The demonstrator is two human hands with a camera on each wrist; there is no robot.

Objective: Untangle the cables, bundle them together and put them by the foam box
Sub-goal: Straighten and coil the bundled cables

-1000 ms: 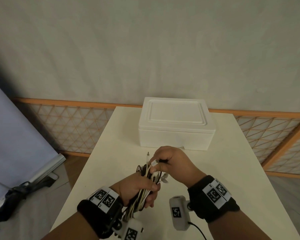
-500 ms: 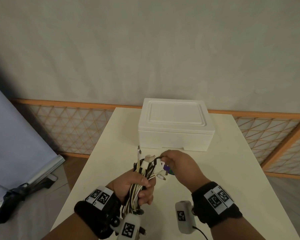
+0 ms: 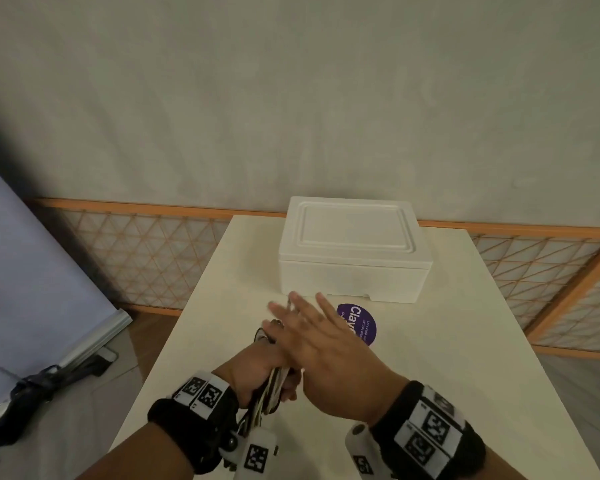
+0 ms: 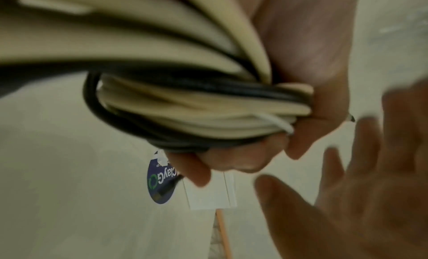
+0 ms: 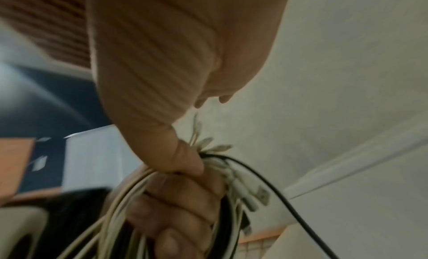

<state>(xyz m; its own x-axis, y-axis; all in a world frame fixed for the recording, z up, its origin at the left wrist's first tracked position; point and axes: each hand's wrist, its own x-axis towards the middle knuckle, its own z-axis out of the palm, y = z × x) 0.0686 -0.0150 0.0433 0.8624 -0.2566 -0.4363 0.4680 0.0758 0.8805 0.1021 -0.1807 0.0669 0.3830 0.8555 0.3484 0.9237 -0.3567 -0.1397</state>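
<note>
A bundle of white and black cables (image 3: 270, 388) is held in my left hand (image 3: 257, 370), low over the near part of the table; the fingers curl tight round the looped strands (image 4: 185, 107). White plug ends (image 5: 234, 182) stick out past the fist. My right hand (image 3: 321, 341) hovers flat just above the left, fingers spread and straight, holding nothing; its palm (image 5: 185, 52) fills the right wrist view. The white foam box (image 3: 354, 251) stands closed at the table's far end, a short way beyond both hands.
A round purple label (image 3: 362, 323) lies on the cream table (image 3: 465, 341) between my hands and the box. A low orange lattice fence (image 3: 146, 258) runs behind the table. A grey panel and a dark strap (image 3: 42, 382) lie on the floor at left.
My right hand let go of the cable ends and opened, its fingers now spread flat over the left fist. The purple label has come into view beside it. The left hand keeps its grip.
</note>
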